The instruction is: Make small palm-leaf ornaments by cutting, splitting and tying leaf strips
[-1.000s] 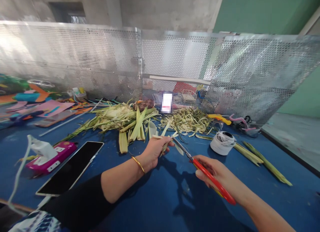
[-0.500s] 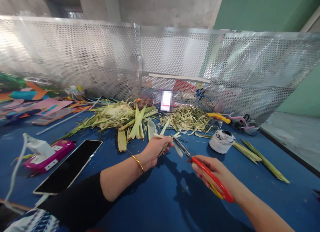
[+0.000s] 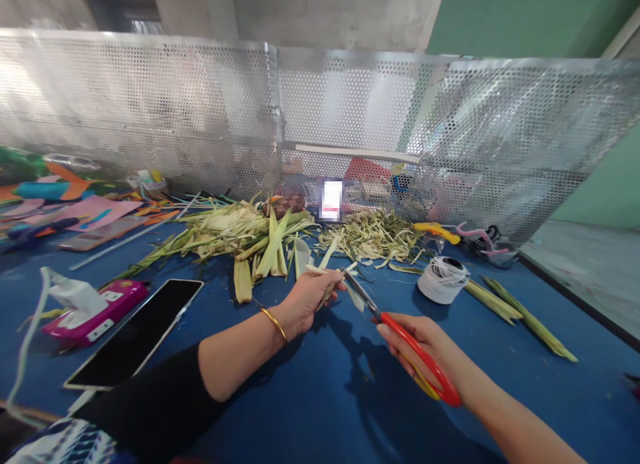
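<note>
My left hand (image 3: 315, 296) is closed in a pinch on pale strips of corn husk (image 3: 356, 297), whose ends stick out past the fingers. My right hand (image 3: 420, 347) grips scissors (image 3: 417, 351) with red and yellow handles. The scissors' metal blades reach the husk right beside my left fingertips; whether they are parted I cannot make out. Behind my left hand lies a heap of long green and pale husks (image 3: 240, 234). A pile of thin shredded strips (image 3: 377, 236) sits farther back. Right of the scissors stands a spool of white string (image 3: 443, 280).
Two rolled husk pieces (image 3: 533, 321) lie at the right. On the left are a phone (image 3: 137, 334) and a magenta power strip (image 3: 97, 311) with a white charger. A perforated metal screen (image 3: 175, 117) borders the blue table's back. Yellow-handled tool (image 3: 437, 233) lies near it.
The scissors and my right hand have shifted slightly left. My left hand keeps its pinch on the husk. The whole view has moved a little.
</note>
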Motion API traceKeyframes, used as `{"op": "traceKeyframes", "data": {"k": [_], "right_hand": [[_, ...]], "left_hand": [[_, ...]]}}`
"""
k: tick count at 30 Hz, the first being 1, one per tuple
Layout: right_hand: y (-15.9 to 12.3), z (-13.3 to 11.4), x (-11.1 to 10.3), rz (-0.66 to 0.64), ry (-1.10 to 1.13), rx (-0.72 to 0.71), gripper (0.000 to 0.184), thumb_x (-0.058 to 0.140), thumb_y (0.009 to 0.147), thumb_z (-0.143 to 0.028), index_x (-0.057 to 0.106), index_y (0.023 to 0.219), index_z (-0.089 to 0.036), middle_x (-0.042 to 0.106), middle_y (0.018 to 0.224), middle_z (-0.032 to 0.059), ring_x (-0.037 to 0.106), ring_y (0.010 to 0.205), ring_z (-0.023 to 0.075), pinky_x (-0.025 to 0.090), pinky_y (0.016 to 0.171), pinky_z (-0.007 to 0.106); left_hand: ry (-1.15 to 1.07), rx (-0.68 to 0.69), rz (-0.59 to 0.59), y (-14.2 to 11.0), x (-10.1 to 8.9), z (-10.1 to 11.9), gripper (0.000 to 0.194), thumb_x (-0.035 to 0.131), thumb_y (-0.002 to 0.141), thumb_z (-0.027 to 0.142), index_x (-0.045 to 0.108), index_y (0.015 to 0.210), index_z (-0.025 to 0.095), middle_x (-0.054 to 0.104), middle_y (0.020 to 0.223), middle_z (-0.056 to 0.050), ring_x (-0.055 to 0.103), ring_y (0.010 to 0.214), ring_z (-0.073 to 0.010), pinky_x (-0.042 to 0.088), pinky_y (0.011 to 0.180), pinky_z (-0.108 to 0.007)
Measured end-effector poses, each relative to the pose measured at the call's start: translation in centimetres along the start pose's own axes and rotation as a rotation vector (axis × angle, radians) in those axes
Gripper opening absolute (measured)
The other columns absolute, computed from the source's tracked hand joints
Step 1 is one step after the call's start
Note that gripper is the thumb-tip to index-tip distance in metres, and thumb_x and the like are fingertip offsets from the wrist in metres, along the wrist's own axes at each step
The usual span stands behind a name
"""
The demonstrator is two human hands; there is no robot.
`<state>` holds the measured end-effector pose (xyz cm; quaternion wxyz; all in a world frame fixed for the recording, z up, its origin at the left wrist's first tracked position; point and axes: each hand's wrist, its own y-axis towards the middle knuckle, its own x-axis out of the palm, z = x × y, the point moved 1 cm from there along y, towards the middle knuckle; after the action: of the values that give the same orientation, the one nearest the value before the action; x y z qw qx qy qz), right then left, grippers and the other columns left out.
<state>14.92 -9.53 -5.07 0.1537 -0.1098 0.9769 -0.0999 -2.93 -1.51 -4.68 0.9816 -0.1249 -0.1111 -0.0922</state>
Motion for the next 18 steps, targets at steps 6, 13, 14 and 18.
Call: {"op": "traceKeyframes", "data": {"k": [6,13,14,18], "right_hand": [[-0.21,-0.55,0.29,0.024,-0.044,0.013,0.044,0.064,0.067,-0.06,0.05,0.067,-0.019,0.04,0.051,-0.0072,0.035,0.037,0.005,0.032,0.037,0.02],[-0.29,-0.51,0.35,0.029,-0.077,0.019,0.048,0.06,0.069,-0.064,0.05,0.07,-0.018,0.039,0.053,-0.0071,0.036,0.039,0.0052,0.031,0.039,0.02],[-0.28,-0.49,0.32,0.023,-0.094,0.004,0.047,0.059,0.071,-0.064,0.05,0.07,-0.018,0.039,0.053,-0.0069,0.037,0.039,0.0054,0.032,0.039,0.02],[-0.39,-0.7,0.28,0.017,-0.172,-0.053,0.044,0.057,0.075,-0.062,0.05,0.073,-0.018,0.04,0.055,-0.0067,0.038,0.042,0.0063,0.032,0.041,0.021]], "left_hand": [[0.0,0.006,-0.007,0.09,-0.05,-0.1,0.019,0.069,0.065,0.03,0.062,0.065,0.013,0.061,0.061,-0.002,0.047,0.047,-0.006,0.03,0.044,-0.019],[0.002,0.001,-0.006,0.19,-0.05,-0.06,0.018,0.068,0.067,0.029,0.062,0.067,0.012,0.061,0.061,-0.002,0.046,0.047,-0.0057,0.029,0.043,-0.018],[0.001,-0.002,-0.003,0.17,-0.04,-0.04,0.018,0.068,0.067,0.029,0.062,0.067,0.012,0.061,0.061,-0.002,0.047,0.047,-0.0057,0.029,0.042,-0.018],[-0.005,-0.005,0.004,0.15,-0.03,-0.05,0.017,0.068,0.067,0.027,0.061,0.069,0.012,0.061,0.061,-0.003,0.047,0.048,-0.006,0.03,0.042,-0.017]]}}
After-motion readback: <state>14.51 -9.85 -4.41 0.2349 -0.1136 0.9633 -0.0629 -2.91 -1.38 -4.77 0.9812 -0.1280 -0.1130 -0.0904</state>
